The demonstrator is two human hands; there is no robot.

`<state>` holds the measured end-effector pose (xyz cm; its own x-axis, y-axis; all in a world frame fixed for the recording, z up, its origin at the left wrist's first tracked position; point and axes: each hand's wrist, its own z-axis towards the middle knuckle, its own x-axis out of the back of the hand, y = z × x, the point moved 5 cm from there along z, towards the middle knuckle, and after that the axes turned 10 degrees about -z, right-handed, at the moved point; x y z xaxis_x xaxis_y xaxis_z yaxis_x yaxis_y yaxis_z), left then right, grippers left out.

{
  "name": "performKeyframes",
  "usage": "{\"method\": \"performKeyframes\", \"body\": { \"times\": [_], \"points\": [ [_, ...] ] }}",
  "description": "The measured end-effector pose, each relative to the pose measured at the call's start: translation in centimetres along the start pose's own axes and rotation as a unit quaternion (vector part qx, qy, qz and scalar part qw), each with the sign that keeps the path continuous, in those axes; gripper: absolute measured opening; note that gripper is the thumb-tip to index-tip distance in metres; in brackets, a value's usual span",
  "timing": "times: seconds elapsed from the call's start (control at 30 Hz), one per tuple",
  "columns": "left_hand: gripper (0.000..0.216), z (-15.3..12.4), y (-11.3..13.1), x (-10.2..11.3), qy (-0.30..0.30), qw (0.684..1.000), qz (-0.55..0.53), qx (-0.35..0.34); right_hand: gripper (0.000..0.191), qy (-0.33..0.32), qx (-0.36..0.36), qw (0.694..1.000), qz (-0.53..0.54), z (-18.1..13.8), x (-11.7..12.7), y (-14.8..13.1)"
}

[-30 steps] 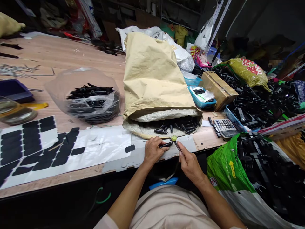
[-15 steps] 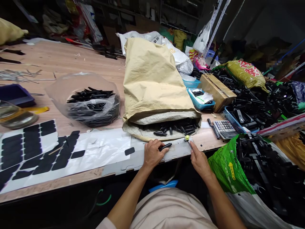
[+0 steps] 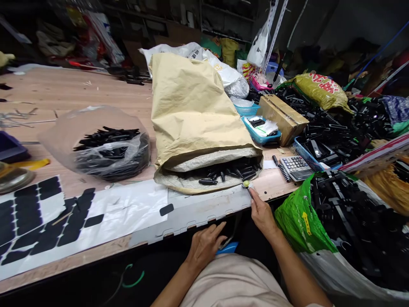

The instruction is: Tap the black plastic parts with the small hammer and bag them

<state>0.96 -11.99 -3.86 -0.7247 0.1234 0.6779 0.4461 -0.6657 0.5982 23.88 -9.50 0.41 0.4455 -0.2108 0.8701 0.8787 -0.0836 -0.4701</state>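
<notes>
My left hand [image 3: 206, 243] is below the table's front edge, over my lap. Its fingers and thumb are apart, with nothing seen in them. Closed around the handle of a small tool with a round yellow-green head [image 3: 246, 184], my right hand [image 3: 262, 213] rests at the table edge. The tool's head is just in front of the mouth of a large tan woven sack [image 3: 198, 111]. Short black plastic parts [image 3: 220, 172] lie inside the sack's opening, which faces me.
Left of the sack stands a clear plastic bag of black parts [image 3: 111, 153]. Black pads on white sheets [image 3: 28, 209] lie at front left. To the right are a calculator [image 3: 296, 166], a cardboard box [image 3: 281, 117] and a green sack of black parts [image 3: 295, 217].
My left hand has let go of a black part and drawn back below the table edge; the part no longer shows there. My right hand still holds the tool. The view has shifted slightly.
</notes>
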Motion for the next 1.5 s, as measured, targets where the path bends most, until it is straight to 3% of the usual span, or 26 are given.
{"method": "performKeyframes", "body": {
  "times": [0.1,0.17,0.2,0.27,0.33,0.4,0.47,0.57,0.8,0.97,1.07,1.13,1.27,1.33,1.4,1.5],
  "points": [
    [0.026,2.0,0.0,0.4,-0.006,0.987,-0.108,0.12,0.052,0.002,0.004,1.0,0.006,0.0,-0.2,0.0],
    [0.028,4.8,0.3,1.4,0.026,0.948,-0.219,0.228,0.052,0.002,0.006,1.0,0.01,0.0,-0.2,0.0],
    [0.033,6.4,0.3,1.9,0.049,0.912,-0.285,0.289,0.053,0.002,0.006,1.0,0.012,0.0,-0.3,0.0],
    [0.044,9.7,-0.1,2.4,0.103,0.8,-0.429,0.406,0.053,0.002,0.006,1.0,0.016,0.0,-0.3,0.0],
    [0.05,13.0,-0.6,2.1,0.103,0.687,-0.536,0.48,0.053,-0.001,0.005,1.0,0.019,0.0,-0.3,0.0],
    [0.05,15.6,-1.4,1.5,0.099,0.599,-0.591,0.531,0.053,-0.005,0.005,1.0,0.022,0.1,-0.4,0.0],
    [0.044,17.3,-2.3,0.6,0.107,0.542,-0.611,0.567,0.052,-0.006,0.006,1.0,0.026,0.1,-0.4,0.1],
    [0.037,18.4,-3.1,-0.8,0.128,0.515,-0.611,0.587,0.052,-0.002,0.01,0.999,0.031,0.2,-0.5,0.2],
    [0.034,18.5,-3.7,-2.6,0.166,0.521,-0.583,0.601,0.053,-0.012,0.007,0.999,0.044,0.3,-0.5,0.2],
    [0.029,19.3,-3.6,-1.8,0.2,0.534,-0.599,0.562,0.052,-0.014,0.006,0.999,0.049,0.4,-0.4,0.0],
    [0.027,18.3,-3.1,-0.8,0.195,0.554,-0.6,0.544,0.052,-0.013,0.004,0.999,0.051,0.4,-0.4,0.1],
    [0.028,16.7,-2.7,0.2,0.158,0.61,-0.576,0.521,0.052,-0.013,0.004,0.998,0.054,0.4,-0.4,0.2],
    [0.038,12.2,-2.5,2.7,0.052,0.8,-0.414,0.431,0.052,-0.011,0.012,0.998,0.06,0.4,-0.4,0.4],
    [0.036,10.1,-2.7,4.2,0.033,0.872,-0.304,0.382,0.051,-0.012,0.012,0.998,0.06,0.3,-0.4,0.4],
    [0.029,8.3,-3.0,5.4,0.022,0.921,-0.181,0.345,0.052,-0.015,0.008,0.998,0.057,0.3,-0.3,0.5],
    [0.02,6.7,-3.4,6.2,0.001,0.943,-0.033,0.332,0.052,-0.018,0.004,0.999,0.051,0.3,-0.2,0.4]
  ]
}}
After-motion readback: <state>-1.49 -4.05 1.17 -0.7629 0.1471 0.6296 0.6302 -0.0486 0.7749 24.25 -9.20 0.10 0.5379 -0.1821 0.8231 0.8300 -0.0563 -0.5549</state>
